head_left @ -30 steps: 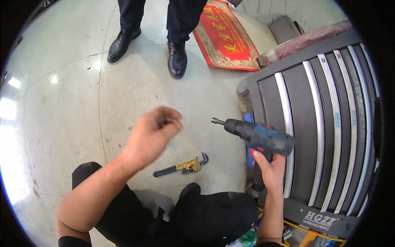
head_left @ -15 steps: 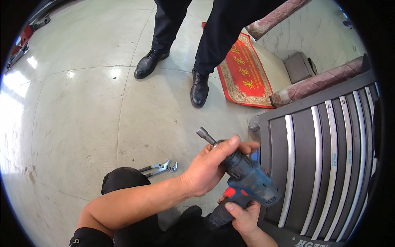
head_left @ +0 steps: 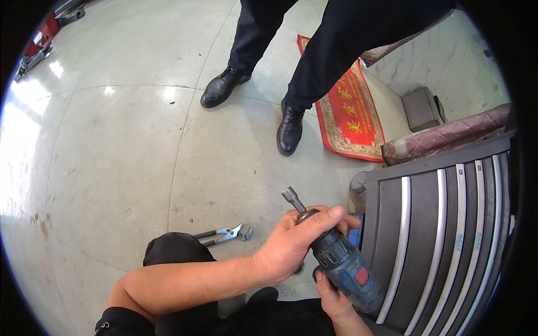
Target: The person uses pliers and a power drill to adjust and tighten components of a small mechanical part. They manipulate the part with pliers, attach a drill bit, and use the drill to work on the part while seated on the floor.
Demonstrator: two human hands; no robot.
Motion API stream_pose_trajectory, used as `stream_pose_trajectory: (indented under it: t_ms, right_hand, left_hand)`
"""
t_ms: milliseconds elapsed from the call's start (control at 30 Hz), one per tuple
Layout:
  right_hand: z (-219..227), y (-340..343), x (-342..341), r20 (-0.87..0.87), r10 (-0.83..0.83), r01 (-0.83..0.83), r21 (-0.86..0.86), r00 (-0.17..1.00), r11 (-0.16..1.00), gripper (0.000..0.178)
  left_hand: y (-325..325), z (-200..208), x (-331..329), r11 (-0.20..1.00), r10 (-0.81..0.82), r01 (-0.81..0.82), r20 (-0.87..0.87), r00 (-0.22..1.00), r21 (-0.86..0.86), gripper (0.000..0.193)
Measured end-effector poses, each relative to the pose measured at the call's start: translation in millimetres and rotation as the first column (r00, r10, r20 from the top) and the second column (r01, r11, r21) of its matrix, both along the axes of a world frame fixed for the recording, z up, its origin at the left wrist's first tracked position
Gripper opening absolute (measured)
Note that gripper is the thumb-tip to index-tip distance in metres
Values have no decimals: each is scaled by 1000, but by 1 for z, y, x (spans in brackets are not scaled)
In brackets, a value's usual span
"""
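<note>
A blue and black cordless drill (head_left: 352, 274) with a red patch on top is held between both hands, pointing up and to the left. A metal nut-driver socket (head_left: 293, 200) sticks out of its front end. My left hand (head_left: 288, 246) is wrapped round the drill's nose and chuck, with the thumb lying along the top. My right hand (head_left: 332, 302) grips the drill lower down, thumb against the body's side; the handle and most of those fingers are hidden beneath. Water-pump pliers (head_left: 227, 233) lie on the floor beside my knee, untouched.
A dark grey tool cabinet (head_left: 386, 235) with several silver drawer handles stands close at the right. Ahead, another person in dark trousers and black shoes (head_left: 290, 127) stands on the tiled floor (head_left: 123, 168). Behind them lies a red mat (head_left: 350, 115); a grey box (head_left: 420, 109) rests beyond.
The drill has rolled in my hands: its top with the red patch now faces up, and the handle has gone out of sight. The whole view has shifted slightly.
</note>
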State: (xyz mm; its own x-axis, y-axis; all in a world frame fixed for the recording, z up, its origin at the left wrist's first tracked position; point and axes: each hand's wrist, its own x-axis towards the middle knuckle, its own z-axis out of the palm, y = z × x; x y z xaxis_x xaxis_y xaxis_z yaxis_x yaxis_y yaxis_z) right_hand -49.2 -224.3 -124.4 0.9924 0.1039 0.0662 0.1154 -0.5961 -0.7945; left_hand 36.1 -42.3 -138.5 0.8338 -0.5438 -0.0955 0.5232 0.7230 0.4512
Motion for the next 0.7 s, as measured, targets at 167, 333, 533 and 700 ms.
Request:
stream_pose_trajectory:
  t_ms: [167,333,533,700]
  right_hand:
    - [10,7,5,130,26,-1,-192,991,981,29]
    - [8,-2,7,194,124,-48,-356,973,933,36]
    - [9,-11,-4,-158,31,-24,45,987,999,48]
    - [14,-4,2,-325,-231,394,647,917,653,49]
  left_hand:
    - [5,2,1,997,-45,46,-17,999,65,69]
    - [6,-1,3,986,-136,127,79,988,105,78]
    - [5,-3,5,973,-139,84,251,958,214,77]
    - [2,-2,5,940,-44,5,105,994,342,66]
